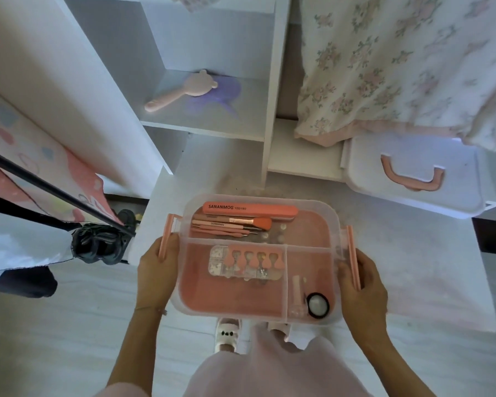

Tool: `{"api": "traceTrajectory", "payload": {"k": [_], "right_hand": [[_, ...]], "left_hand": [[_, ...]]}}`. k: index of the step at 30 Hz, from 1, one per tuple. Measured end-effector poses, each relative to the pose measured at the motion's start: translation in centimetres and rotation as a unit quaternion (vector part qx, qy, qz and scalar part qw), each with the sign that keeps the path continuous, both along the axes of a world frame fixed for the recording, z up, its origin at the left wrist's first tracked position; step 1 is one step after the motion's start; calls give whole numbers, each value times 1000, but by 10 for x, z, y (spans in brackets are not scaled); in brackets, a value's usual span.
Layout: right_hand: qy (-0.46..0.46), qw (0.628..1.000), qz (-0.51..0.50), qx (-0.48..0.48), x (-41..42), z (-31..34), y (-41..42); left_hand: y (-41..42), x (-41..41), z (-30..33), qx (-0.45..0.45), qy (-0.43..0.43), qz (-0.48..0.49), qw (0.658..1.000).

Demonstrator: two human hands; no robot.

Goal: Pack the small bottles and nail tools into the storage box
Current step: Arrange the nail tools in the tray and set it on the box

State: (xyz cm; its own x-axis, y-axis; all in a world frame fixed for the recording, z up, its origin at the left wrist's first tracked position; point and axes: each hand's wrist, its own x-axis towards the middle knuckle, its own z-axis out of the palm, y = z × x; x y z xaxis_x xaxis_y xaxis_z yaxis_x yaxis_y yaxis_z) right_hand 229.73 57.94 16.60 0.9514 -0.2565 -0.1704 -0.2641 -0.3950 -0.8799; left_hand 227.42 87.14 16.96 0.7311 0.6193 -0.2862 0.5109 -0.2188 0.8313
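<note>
The storage box [259, 257], a clear plastic tray with pink side latches, sits at the centre of the frame, held level above the floor. The left hand [155, 272] curls its fingers round the left edge; the right hand [361, 285] grips the right edge likewise. In the upper compartment a pink nail file [249, 209] reads "SANANMOG 100/180", with a pink brush [235, 221] and slim tools just below it. A pink toe separator [252, 257] lies in the lower left compartment, over a clear gem case. A white lid [413, 176] with a pink handle lies at the right of the frame.
</note>
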Motion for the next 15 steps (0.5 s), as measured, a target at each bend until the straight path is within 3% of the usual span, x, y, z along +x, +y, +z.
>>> {"api": "traceTrajectory", "payload": {"k": [5, 15], "right_hand": [[-31, 998, -21, -43, -2, -4, 6], [-58, 995, -70, -33, 1, -6, 26]], "left_hand": [[6, 1, -7, 51, -25, -16, 998], [23, 34, -4, 51, -43, -70, 995]]}}
